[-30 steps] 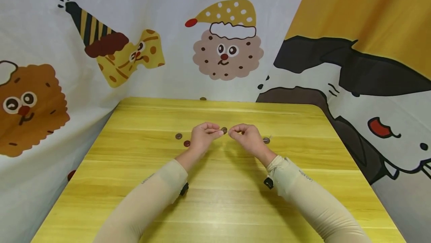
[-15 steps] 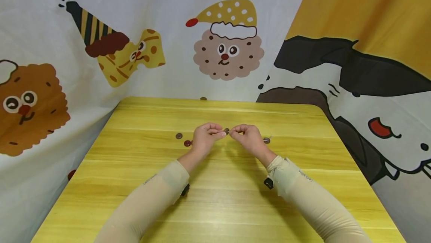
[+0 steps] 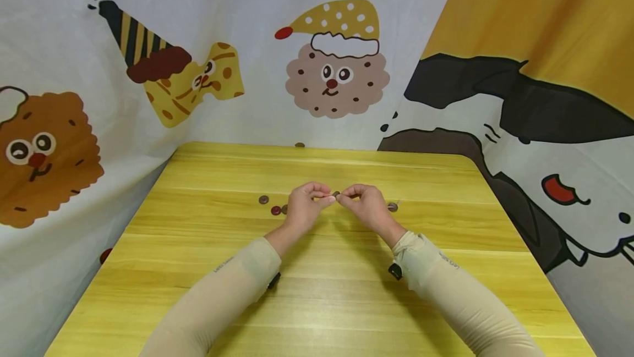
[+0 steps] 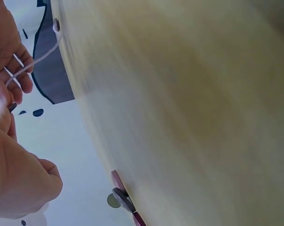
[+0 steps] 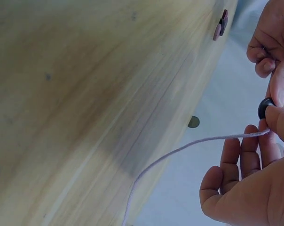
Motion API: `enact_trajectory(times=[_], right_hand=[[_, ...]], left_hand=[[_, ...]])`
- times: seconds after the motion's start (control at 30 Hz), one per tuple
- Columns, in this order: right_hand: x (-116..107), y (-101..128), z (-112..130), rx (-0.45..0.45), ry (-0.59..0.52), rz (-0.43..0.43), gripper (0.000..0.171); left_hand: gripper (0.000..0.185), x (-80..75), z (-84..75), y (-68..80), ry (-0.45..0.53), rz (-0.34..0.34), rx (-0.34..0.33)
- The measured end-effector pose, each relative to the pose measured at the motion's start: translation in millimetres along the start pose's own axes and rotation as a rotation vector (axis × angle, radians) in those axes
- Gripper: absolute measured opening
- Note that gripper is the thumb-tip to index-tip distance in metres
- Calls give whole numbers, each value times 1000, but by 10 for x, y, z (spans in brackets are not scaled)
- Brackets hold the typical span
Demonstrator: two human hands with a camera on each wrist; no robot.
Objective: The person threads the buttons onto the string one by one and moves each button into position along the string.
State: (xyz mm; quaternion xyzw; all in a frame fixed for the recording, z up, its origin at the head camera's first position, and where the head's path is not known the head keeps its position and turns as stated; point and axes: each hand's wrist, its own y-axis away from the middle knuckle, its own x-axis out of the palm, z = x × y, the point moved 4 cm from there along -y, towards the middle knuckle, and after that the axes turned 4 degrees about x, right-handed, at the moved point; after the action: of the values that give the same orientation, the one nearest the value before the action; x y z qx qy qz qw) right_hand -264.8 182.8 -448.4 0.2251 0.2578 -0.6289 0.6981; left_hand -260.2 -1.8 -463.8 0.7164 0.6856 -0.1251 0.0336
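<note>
My left hand (image 3: 303, 206) pinches a dark round button (image 5: 265, 108) between thumb and fingers, held on edge above the table. Facing it, my right hand (image 3: 368, 206) pinches a thin pale purple string (image 5: 203, 140) with thumb and forefinger, right at the button; its other fingers are spread. Fingertips hide whether the string passes through a hole. From my right hand the string hangs down towards a brown button (image 3: 393, 207) on the table, where it ends or is attached. Left of my left hand lie a grey-brown button (image 3: 263, 199), a dark red button (image 3: 275, 210) and a partly covered brown button (image 3: 284, 209).
The yellow wood-grain table (image 3: 327, 302) has its far edge a little beyond the hands. A white curtain (image 3: 257, 120) with printed cartoon figures hangs behind and along both sides. Pale sleeves cover both forearms, with a small black device at each wrist.
My left hand has moved slightly right, bringing its button up against my right fingertips. The button has turned edge-on, and the brown button beside the red one has come into view.
</note>
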Motion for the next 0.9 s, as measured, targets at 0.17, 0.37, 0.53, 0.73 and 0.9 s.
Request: enact_trajectory(times=[0.17, 0.37, 0.53, 0.73, 0.9], right_hand=[[-1, -8, -5, -54, -11, 40, 23], [-34, 12, -12, -146, 49, 88, 13], [-28, 21, -11, -238, 108, 90, 10], [-18, 33, -21, -269, 136, 92, 11], [0, 39, -13, -233, 146, 112, 16]], left_hand=[[20, 19, -22, 5, 14, 21, 7], [24, 42, 45, -9, 56, 132, -107], [35, 49, 126, -43, 105, 219, -291], [35, 56, 143, -68, 113, 246, -331], [28, 70, 122, -47, 114, 189, -292]])
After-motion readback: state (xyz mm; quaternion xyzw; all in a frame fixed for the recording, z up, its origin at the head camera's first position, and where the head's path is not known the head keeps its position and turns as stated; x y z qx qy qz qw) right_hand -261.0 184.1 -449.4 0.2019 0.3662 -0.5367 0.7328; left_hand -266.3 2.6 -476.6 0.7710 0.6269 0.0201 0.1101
